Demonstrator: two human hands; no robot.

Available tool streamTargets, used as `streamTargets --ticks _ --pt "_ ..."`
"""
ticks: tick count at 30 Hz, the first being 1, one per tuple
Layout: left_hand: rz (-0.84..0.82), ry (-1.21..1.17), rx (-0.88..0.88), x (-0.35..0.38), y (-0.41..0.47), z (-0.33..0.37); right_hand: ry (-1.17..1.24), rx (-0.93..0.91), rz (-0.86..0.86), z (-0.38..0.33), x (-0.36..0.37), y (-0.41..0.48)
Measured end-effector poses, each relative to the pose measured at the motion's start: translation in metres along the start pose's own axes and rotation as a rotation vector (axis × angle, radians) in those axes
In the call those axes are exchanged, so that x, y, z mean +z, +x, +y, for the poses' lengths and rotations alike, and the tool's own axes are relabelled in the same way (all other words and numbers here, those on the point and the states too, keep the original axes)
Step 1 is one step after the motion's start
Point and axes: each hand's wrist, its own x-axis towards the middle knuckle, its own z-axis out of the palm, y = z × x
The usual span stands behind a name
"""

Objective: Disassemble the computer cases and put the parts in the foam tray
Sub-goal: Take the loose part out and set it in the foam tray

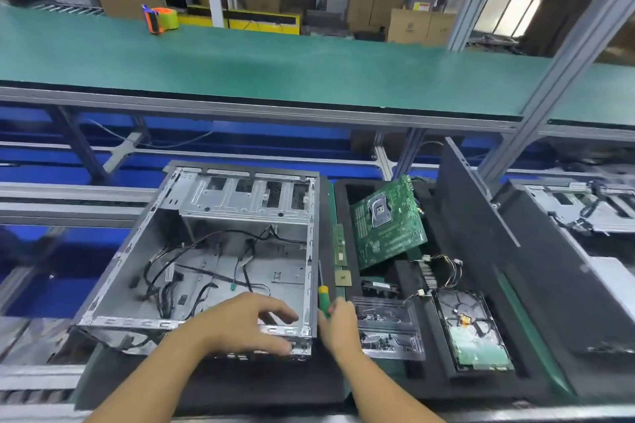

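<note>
Steadying the gutted computer case (285,271) at the bench's near edge, the left hand (247,323) curls its fingers over the case's near rim, probably to stop it shifting. The right hand (338,323) is clenched round a green-handled screwdriver (323,297) just beside the case's right wall. The motherboard (388,223) and hard drive (474,333) lie in the foam tray (429,385) alongside.

On view: 2 computer cases (220,244) (584,204), 1 foam tray (429,385) and 1 screwdriver (323,299). Loose parts number 1 motherboard (388,223), 1 memory stick (339,245), 1 processor chip (343,277) and 1 hard drive (476,336). Beyond, 1 tape dispenser (161,19).
</note>
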Motion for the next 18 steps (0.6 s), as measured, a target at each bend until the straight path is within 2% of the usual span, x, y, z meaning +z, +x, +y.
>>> streamTargets --ticks 4,12,18 --pt "0.119 0.207 0.021 0.013 0.005 0.006 -0.020 0.018 -0.068 0.001 0.000 0.008" --pt "0.263 0.292 0.054 0.025 0.004 0.011 -0.029 0.029 -0.088 0.003 -0.002 0.009" --pt "0.244 0.323 0.056 0.026 0.011 0.007 0.000 -0.026 -0.185 0.011 -0.015 0.004"
